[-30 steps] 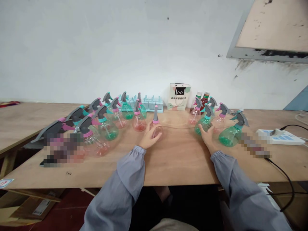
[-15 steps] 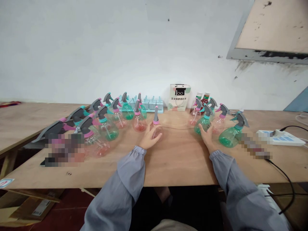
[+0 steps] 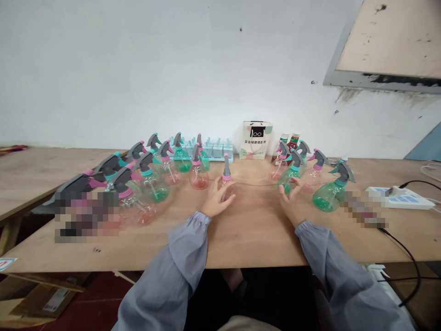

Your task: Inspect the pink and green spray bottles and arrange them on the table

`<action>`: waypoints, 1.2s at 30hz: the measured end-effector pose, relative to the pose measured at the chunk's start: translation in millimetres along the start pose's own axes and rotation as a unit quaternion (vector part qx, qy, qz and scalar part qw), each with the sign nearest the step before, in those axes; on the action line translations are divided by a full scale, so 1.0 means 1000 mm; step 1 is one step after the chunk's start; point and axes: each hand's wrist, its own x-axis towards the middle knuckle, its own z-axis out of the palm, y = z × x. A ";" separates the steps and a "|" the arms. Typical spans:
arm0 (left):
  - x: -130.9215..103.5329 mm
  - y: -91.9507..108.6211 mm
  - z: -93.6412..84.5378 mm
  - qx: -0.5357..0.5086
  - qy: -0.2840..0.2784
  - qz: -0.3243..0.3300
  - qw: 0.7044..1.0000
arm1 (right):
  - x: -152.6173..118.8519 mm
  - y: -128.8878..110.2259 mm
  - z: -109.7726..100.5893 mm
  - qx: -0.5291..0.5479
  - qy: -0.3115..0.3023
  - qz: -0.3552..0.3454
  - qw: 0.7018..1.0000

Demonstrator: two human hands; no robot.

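Note:
My left hand (image 3: 217, 201) is curved round the left and near side of a clear pink spray bottle (image 3: 228, 188), which stands upright with a grey trigger head and pink collar. The thumb lies across the bottle's near side. My right hand (image 3: 291, 200) is in front of a green spray bottle (image 3: 286, 177), its thumb and fingers apart. Whether it touches that bottle I cannot tell. Close behind stand pink spray bottles (image 3: 313, 179), and another green spray bottle (image 3: 330, 196) is further right.
Several more spray bottles (image 3: 156, 186) crowd the left side of the wooden table (image 3: 251, 239). A light-blue rack (image 3: 220, 151), a paper bag (image 3: 255, 149) and red-brown bottles (image 3: 293, 141) line the wall. A power strip (image 3: 401, 197) with cables lies at right.
My right hand has drawn back and left from the green bottle, its fingers now spread in front of it. The pink bottle in my left hand has shifted slightly right and nearer.

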 end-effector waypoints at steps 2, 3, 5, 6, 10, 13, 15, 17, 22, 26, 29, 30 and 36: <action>-0.001 0.006 0.004 0.034 -0.021 0.019 0.999 | -0.004 -0.018 0.013 0.077 -0.028 -0.044 0.996; -0.002 0.010 0.007 0.055 -0.032 0.030 0.998 | -0.005 -0.029 0.021 0.125 -0.047 -0.065 0.989; -0.002 0.020 0.013 0.100 -0.053 0.048 0.992 | -0.004 -0.052 0.039 0.218 -0.100 -0.077 0.968; -0.003 0.024 0.016 0.121 -0.061 0.056 0.989 | -0.003 -0.065 0.048 0.253 -0.131 -0.073 0.956; -0.006 0.036 0.029 0.180 -0.075 0.103 0.975 | 0.004 -0.102 0.066 0.348 -0.214 -0.028 0.912; -0.009 0.034 0.034 0.204 -0.069 0.177 0.960 | 0.010 -0.107 0.064 0.356 -0.242 -0.001 0.902; -0.010 0.028 0.033 0.206 -0.070 0.243 0.945 | 0.014 -0.103 0.060 0.352 -0.234 0.007 0.906; -0.007 0.018 0.027 0.196 -0.051 0.290 0.936 | 0.019 -0.097 0.054 0.349 -0.232 0.018 0.908; 0.011 -0.013 -0.006 0.154 0.249 0.092 0.952 | 0.031 -0.088 0.040 0.369 -0.287 0.118 0.876; 0.027 -0.045 -0.031 0.110 0.343 -0.194 0.912 | 0.032 -0.089 0.039 0.487 -0.340 0.210 0.777; 0.031 -0.068 -0.037 0.068 0.259 -0.284 0.921 | 0.029 -0.090 0.043 0.529 -0.348 0.272 0.724; 0.031 -0.075 -0.037 0.056 0.235 -0.295 0.924 | 0.028 -0.090 0.045 0.536 -0.344 0.287 0.716; 0.023 -0.086 -0.025 0.028 0.218 -0.300 0.928 | 0.020 -0.090 0.053 0.556 -0.295 0.321 0.707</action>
